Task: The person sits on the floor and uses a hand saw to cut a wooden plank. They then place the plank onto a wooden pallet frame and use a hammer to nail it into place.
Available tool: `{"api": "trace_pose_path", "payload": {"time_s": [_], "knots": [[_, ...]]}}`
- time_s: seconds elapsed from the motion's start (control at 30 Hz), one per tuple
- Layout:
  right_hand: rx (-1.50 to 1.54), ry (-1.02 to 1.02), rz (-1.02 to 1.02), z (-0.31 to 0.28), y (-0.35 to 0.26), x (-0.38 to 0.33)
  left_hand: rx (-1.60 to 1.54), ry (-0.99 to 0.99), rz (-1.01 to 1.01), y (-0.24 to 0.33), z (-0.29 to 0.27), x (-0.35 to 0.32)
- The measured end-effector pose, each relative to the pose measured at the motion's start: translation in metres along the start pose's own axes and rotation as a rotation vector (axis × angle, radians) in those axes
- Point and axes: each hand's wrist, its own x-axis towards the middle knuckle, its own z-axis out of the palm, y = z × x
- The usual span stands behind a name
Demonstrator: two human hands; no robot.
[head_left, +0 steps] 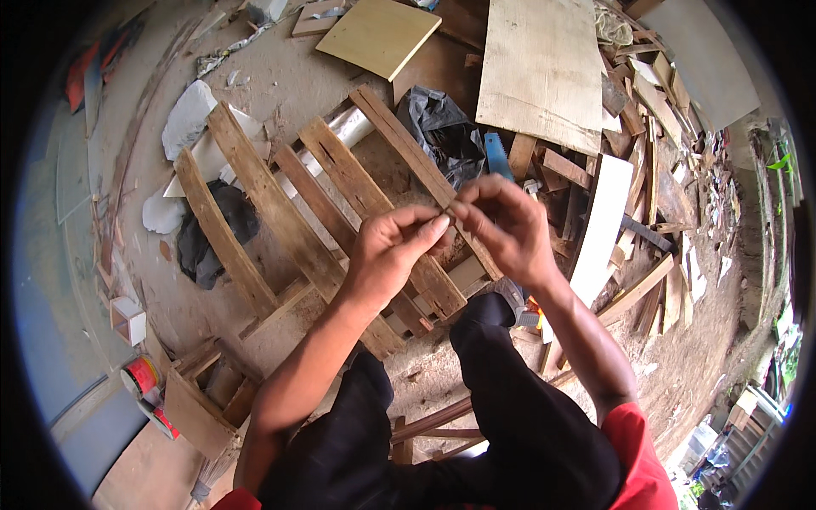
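Observation:
My left hand (393,245) and my right hand (514,228) meet fingertip to fingertip above a row of wooden planks. Both are closed in a pinch; whatever small thing sits between the fingertips is too small to make out. Below them, several worn brown planks lie roughly side by side, among them a wide plank (270,206) to the left and a narrower plank (399,140) that runs up to behind my fingers. A crosspiece (291,302) shows under the planks' near ends. A white tube-like piece (348,127) lies beneath them too.
A blue saw-like tool (497,155) and a black plastic bag (438,127) lie beyond my hands. Plywood sheets (544,68) lie farther off. Scrap wood (650,183) is heaped at right, beside a white board (599,225). A wooden box (212,395) and tape-like rolls (140,376) are at lower left.

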Motion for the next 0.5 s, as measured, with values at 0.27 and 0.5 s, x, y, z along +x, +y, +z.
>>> {"api": "trace_pose_path", "payload": {"time_s": [0.27, 0.5], "knots": [[-0.301, -0.223, 0.018, 0.000, 0.005, -0.049, 0.749, -0.041, 0.305, -0.008, -0.019, -0.032], [-0.363, -0.173, 0.015, 0.012, 0.005, -0.054, 0.564, 0.107, 0.256, -0.009, -0.010, -0.044]]}}
